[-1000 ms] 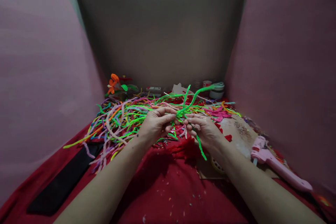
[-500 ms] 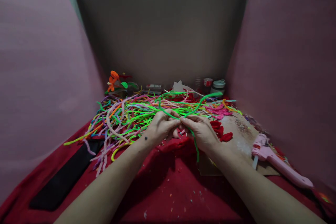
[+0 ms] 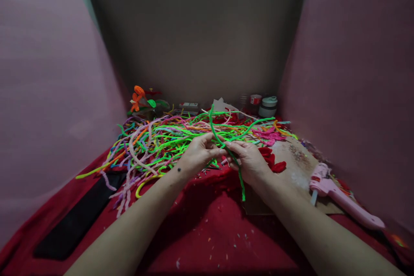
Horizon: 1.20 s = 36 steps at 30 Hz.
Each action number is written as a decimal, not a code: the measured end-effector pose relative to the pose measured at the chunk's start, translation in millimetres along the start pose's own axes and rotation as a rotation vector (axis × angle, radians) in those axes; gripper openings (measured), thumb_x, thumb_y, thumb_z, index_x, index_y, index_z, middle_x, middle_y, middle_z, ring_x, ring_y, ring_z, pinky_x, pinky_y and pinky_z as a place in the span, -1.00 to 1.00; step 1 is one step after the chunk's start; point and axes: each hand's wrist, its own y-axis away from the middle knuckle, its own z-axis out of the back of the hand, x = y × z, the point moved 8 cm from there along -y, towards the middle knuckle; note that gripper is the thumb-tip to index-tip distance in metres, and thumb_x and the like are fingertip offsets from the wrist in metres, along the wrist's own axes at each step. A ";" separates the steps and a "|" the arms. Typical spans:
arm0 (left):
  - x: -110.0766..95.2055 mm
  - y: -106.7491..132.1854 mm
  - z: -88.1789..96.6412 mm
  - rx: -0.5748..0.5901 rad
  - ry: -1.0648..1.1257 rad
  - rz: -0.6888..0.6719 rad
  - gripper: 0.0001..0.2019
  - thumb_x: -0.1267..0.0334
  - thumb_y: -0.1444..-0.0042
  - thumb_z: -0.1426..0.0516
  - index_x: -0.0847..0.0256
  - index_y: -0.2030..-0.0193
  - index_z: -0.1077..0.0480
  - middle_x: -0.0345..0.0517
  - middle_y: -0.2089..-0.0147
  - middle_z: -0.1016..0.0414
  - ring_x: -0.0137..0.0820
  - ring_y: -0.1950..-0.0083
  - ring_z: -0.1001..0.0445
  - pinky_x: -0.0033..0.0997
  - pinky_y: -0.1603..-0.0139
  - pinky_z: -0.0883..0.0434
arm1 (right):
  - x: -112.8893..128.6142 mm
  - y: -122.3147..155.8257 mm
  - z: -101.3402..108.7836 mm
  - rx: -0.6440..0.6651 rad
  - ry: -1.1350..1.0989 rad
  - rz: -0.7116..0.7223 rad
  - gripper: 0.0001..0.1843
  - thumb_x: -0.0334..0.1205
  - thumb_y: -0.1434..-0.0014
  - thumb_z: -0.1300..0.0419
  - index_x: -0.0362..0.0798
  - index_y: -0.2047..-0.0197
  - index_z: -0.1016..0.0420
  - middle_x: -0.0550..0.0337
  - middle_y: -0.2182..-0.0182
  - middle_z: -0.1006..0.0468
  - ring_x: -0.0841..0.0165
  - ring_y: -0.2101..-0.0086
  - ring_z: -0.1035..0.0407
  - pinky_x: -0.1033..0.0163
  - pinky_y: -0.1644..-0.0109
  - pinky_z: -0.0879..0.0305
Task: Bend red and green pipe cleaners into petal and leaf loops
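Observation:
My left hand (image 3: 197, 155) and my right hand (image 3: 249, 160) meet at the middle of the table, both pinched on green pipe cleaners (image 3: 239, 177). One green end hangs down below my right hand; another (image 3: 211, 123) arcs upward above my fingers. Just behind my hands lies a big tangled pile of coloured pipe cleaners (image 3: 152, 142) in green, pink, orange and purple. Small red pieces (image 3: 273, 161) lie right of my right hand.
A red cloth (image 3: 210, 233) covers the table. A pink glue gun (image 3: 339, 200) rests on a cardboard sheet (image 3: 297, 164) at right. A black strip (image 3: 77, 220) lies at left. An orange pipe-cleaner flower (image 3: 139, 99) and small jars (image 3: 268, 105) stand by the back wall.
The green pipe cleaners have been bent and turned between my fingers: the long end that reached right now curls upward above my hands. Both hands stayed in place.

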 end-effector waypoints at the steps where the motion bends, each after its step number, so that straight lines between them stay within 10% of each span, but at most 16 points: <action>1: 0.3 0.0 -0.1 -0.004 0.014 -0.008 -0.73 0.29 0.18 -0.26 0.29 0.30 -0.34 -0.29 0.62 -0.39 -0.54 0.59 -0.35 -0.61 0.57 -0.22 | -0.8 0.3 0.1 -0.003 -0.007 -0.011 -0.75 -0.18 0.21 -0.32 -0.14 0.55 -0.36 0.28 0.68 -0.41 0.56 0.70 -0.18 0.47 0.72 0.05; 8: 4.0 -0.9 -1.8 0.035 0.168 -0.080 -0.79 0.31 0.13 -0.21 0.31 0.29 -0.39 -0.15 0.47 -0.50 -0.41 0.44 -0.47 -0.40 0.34 -0.40 | 0.9 2.7 -4.6 0.000 -0.039 0.006 -0.77 -0.22 0.18 -0.28 -0.17 0.59 -0.33 0.24 0.69 -0.40 0.56 0.71 -0.18 0.48 0.75 0.02; 17: 12.4 -1.7 3.1 -0.048 0.252 0.041 -0.72 0.25 0.13 -0.23 0.34 0.25 -0.47 -0.14 0.55 -0.47 -0.67 0.72 -0.17 -0.62 0.74 0.04 | -1.4 4.1 -9.9 0.060 -0.172 -0.050 -0.90 -0.34 0.12 -0.22 -0.20 0.52 -0.38 0.16 0.63 -0.43 0.52 0.64 -0.25 0.47 0.70 -0.06; 36: 20.5 -2.0 6.4 -0.121 0.285 0.134 -0.85 0.34 0.15 -0.22 0.36 0.39 -0.46 -0.18 0.63 -0.43 -0.61 0.69 -0.25 -0.62 0.67 -0.14 | -7.4 2.9 -11.5 0.097 -0.142 -0.067 -0.90 -0.42 0.17 -0.21 -0.21 0.48 -0.38 0.13 0.61 -0.48 0.54 0.68 -0.22 0.49 0.75 -0.04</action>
